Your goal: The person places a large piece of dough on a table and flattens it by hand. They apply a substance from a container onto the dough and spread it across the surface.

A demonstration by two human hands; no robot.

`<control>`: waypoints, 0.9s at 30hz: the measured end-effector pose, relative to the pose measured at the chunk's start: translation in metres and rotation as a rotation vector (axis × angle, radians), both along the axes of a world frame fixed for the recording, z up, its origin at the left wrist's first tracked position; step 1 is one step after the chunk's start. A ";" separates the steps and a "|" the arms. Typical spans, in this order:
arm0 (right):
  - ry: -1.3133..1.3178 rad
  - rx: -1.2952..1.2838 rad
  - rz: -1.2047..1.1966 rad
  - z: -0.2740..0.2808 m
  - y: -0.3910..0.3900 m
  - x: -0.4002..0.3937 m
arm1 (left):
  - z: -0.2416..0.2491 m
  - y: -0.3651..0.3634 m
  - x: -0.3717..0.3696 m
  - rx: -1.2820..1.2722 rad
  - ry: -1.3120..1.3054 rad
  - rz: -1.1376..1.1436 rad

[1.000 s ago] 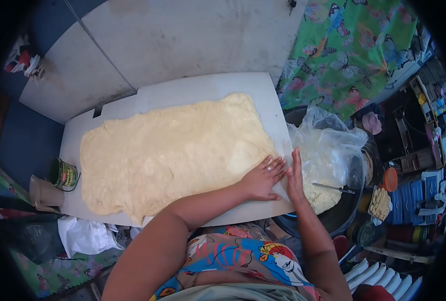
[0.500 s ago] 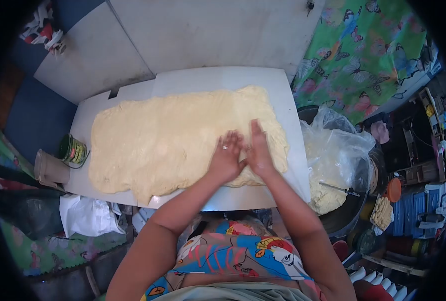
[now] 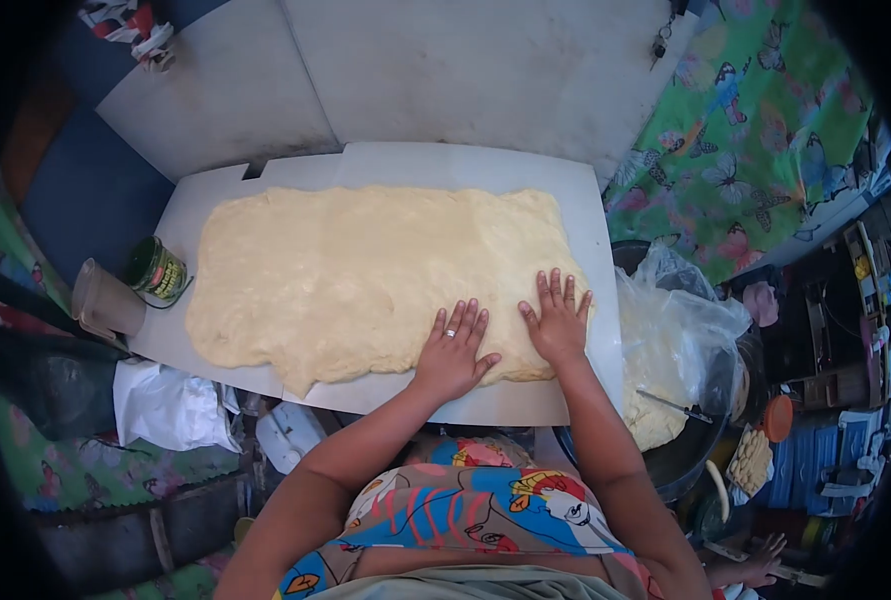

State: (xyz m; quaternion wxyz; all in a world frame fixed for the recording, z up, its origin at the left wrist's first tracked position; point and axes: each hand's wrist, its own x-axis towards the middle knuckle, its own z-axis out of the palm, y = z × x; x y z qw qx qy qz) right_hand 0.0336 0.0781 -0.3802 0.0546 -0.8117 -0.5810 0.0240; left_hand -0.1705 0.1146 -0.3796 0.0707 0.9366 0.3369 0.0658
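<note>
A broad, flattened slab of pale yellow dough (image 3: 355, 270) covers most of the white tabletop (image 3: 475, 402). My left hand (image 3: 452, 352), with a ring on one finger, lies flat near the slab's front edge, fingers spread and pressed on the dough. To the right of it, my right hand (image 3: 557, 322) rests open on the dough close to the right end, its fingers also apart. Neither hand holds anything. The slab's edges are uneven, with a small lobe sticking out at the front left.
On the left stand a green-labelled jar (image 3: 155, 272) and a plastic pitcher (image 3: 108, 300). Right of the table, a dark basin (image 3: 700, 450) holds more dough (image 3: 653, 415), a clear plastic bag (image 3: 680, 320) and a knife (image 3: 672, 402). Another person's hand (image 3: 762, 562) shows at lower right.
My hands were close together and blurred; now they are apart, the right one further right, both flat on the dough. The view has shifted slightly. Another person's hand has appeared at lower right.
</note>
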 end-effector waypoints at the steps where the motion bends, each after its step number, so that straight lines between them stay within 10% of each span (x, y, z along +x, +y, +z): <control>1: 0.033 -0.020 -0.068 0.003 0.005 0.001 | 0.001 -0.001 -0.002 -0.017 -0.003 -0.018; 10: 0.090 -0.087 -0.482 0.013 0.080 0.028 | 0.028 0.015 -0.042 -0.353 0.030 -0.133; 12: 0.068 -0.015 -0.415 0.003 0.093 0.022 | 0.032 0.032 -0.059 -0.463 -0.294 0.067; 17: 0.068 0.029 0.175 -0.006 0.094 -0.024 | 0.015 0.066 -0.095 -0.096 0.063 0.404; 27: 0.048 0.028 0.214 0.002 0.167 -0.069 | 0.013 0.142 -0.076 -0.033 0.014 0.403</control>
